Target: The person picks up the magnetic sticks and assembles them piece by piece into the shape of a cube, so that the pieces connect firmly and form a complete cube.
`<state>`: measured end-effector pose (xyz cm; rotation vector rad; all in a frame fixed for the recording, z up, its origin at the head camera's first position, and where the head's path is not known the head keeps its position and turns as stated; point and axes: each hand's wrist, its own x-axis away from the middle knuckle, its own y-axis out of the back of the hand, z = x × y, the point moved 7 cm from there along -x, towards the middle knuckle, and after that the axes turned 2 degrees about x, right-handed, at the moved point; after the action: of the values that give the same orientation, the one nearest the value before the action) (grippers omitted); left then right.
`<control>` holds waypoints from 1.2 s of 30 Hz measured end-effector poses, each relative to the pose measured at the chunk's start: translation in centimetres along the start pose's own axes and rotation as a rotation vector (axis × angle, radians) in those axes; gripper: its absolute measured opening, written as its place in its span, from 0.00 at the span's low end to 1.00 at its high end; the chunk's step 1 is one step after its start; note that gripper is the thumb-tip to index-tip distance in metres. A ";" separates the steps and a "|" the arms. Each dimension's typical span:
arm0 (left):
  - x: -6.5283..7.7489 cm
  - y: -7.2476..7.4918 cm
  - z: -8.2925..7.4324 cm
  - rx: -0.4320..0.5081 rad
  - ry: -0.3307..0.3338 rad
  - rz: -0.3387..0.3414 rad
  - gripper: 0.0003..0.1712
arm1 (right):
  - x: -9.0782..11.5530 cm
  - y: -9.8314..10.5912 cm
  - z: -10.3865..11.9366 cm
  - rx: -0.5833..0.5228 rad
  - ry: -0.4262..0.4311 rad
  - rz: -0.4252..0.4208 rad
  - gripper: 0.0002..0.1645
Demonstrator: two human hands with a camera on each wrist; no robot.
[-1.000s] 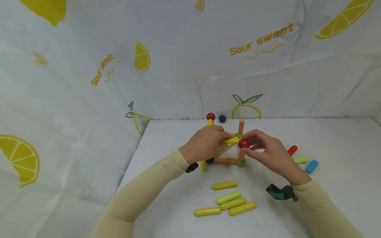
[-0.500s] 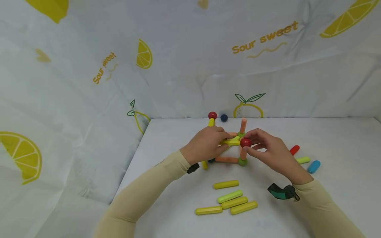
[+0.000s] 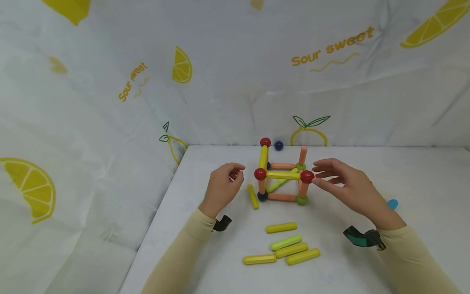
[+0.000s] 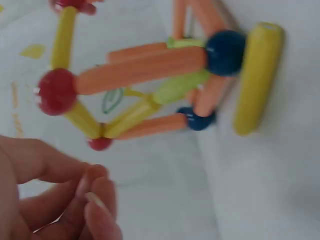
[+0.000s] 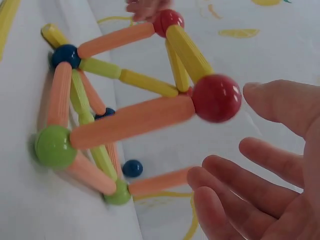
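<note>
A box-shaped frame of magnetic sticks and balls stands on the white table. A yellow stick [image 3: 283,175] bridges its two front red balls, the left one [image 3: 260,174] and the right one [image 3: 307,177]. To the left of the frame my left hand [image 3: 222,187] hovers with loosely curled fingers, holding nothing. My right hand [image 3: 343,184] is spread beside the right red ball, thumb tip close to it, palm bare in the right wrist view. At the back right an orange stick [image 3: 302,156] rises from a green ball [image 3: 300,166] and carries no ball on top.
One loose yellow stick [image 3: 253,197] lies left of the frame, and a dark blue ball [image 3: 278,145] sits behind it. Several yellow and lime sticks [image 3: 290,250] lie in front. A blue stick [image 3: 393,203] shows partly behind the right wrist. A lemon-print sheet [image 3: 235,81] hangs behind.
My left hand has let go of the yellow stick and moved left. My right hand has released the right red ball and drawn back right. Stick and ball stay in the frame.
</note>
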<state>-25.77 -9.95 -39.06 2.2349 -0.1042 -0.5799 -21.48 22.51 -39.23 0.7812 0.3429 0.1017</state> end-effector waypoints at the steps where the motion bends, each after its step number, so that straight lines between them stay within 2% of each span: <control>1: 0.3 -1.0 1.1 -0.051 0.038 0.073 0.11 | 0.4 0.5 -0.6 0.026 -0.017 -0.006 0.24; 2: 0.6 -2.1 1.9 -0.102 0.056 0.149 0.11 | 0.8 1.0 -1.4 0.052 -0.040 -0.007 0.23; 4: 1.3 -3.8 2.8 -0.166 0.042 0.285 0.09 | 1.6 1.9 -3.0 0.104 -0.087 0.006 0.21; 7: 2.4 -5.4 2.2 -0.144 -0.020 0.428 0.04 | 2.9 3.1 -5.7 0.162 -0.163 0.068 0.21; 10: 3.9 -6.6 0.0 -0.057 -0.103 0.554 0.02 | 4.1 3.9 -8.4 0.205 -0.231 0.139 0.22; 12: 5.1 -7.5 -1.8 -0.009 -0.160 0.645 0.03 | 4.9 4.4 -9.9 0.244 -0.244 0.165 0.22; 15: 6.7 -9.0 -4.1 0.001 -0.223 0.750 0.04 | 5.6 4.7 -11.6 0.311 -0.241 0.189 0.22; 17: 7.4 -9.9 -5.1 -0.044 -0.248 0.774 0.06 | 5.8 4.6 -12.4 0.352 -0.231 0.202 0.22; 19: 7.7 -10.7 -5.8 -0.102 -0.251 0.768 0.07 | 5.9 4.2 -13.0 0.377 -0.231 0.219 0.21; 25: 8.0 -11.2 -7.0 -0.252 -0.191 0.736 0.06 | 5.4 2.8 -13.7 0.413 -0.224 0.273 0.19; 30: 8.7 -11.2 -8.0 -0.352 -0.235 0.755 0.11 | 5.1 2.3 -12.4 0.399 -0.206 0.257 0.15; 33: 8.9 -11.2 -8.3 -0.362 -0.263 0.753 0.13 | 4.8 1.8 -11.1 0.369 -0.187 0.241 0.13; 36: 8.8 -11.2 -8.3 -0.350 -0.262 0.749 0.12 | 4.3 1.2 -10.1 0.361 -0.178 0.243 0.14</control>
<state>-15.51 1.08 -45.83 1.6049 -0.8615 -0.4217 -20.79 31.13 -46.16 1.1799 0.0952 0.2004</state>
